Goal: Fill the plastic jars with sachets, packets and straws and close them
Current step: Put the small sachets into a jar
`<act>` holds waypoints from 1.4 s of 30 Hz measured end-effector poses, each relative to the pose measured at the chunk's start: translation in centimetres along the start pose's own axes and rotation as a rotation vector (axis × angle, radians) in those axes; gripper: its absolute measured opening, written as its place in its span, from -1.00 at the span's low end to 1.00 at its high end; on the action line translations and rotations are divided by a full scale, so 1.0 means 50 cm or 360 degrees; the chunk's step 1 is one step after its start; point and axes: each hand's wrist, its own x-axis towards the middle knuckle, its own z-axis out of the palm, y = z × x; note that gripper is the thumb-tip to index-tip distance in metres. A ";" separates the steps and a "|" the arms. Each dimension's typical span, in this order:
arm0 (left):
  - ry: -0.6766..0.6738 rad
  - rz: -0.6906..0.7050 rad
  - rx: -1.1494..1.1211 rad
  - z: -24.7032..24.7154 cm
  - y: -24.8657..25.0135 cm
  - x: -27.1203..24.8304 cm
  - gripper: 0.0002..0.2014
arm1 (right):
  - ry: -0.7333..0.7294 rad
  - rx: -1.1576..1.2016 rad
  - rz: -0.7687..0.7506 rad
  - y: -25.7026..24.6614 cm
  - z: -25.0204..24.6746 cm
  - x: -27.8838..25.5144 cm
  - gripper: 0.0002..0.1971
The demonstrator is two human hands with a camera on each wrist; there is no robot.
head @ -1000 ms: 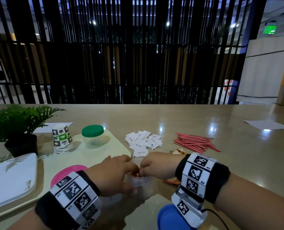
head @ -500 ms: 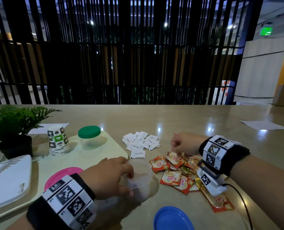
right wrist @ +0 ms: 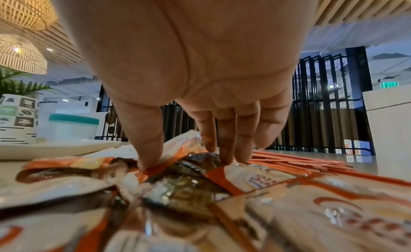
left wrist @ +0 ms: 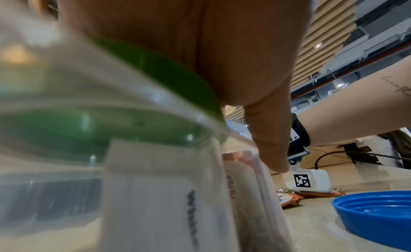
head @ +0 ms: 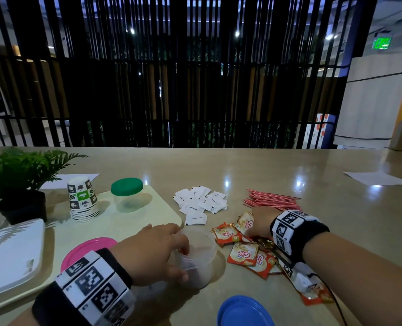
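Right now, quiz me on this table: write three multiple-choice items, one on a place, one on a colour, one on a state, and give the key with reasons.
1. Where does the jar with the green lid stand?
A. on the pale tray
B. on the pink lid
C. among the straws

2. What colour is the loose lid nearest the camera?
A. green
B. blue
C. white

3. What is the state of the clear jar that the left hand holds?
A. closed with a lid
B. lying on its side
C. upright and open

Key: 1 A, the head view shows it on the tray beside the paper cups. 2 B, the lid at the bottom edge is blue. 3 C, its mouth is uncovered, while the right hand reaches into the orange packets.
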 end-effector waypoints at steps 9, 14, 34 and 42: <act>-0.0006 -0.0006 0.0007 -0.004 0.002 -0.001 -0.53 | 0.0018 -0.0082 -0.0056 -0.005 -0.005 0.011 -0.58; -0.0002 -0.0015 0.0007 -0.003 0.003 -0.002 -0.54 | 0.0236 0.0230 -0.0147 0.002 -0.044 -0.004 -0.75; 0.0018 -0.0034 0.0036 0.005 -0.003 0.003 -0.44 | 0.0278 0.0321 -0.0759 -0.177 -0.065 -0.155 -0.72; 0.0030 -0.0070 -0.0007 0.004 0.000 0.002 -0.37 | 0.0245 0.0169 -0.0736 -0.214 -0.035 -0.139 -0.75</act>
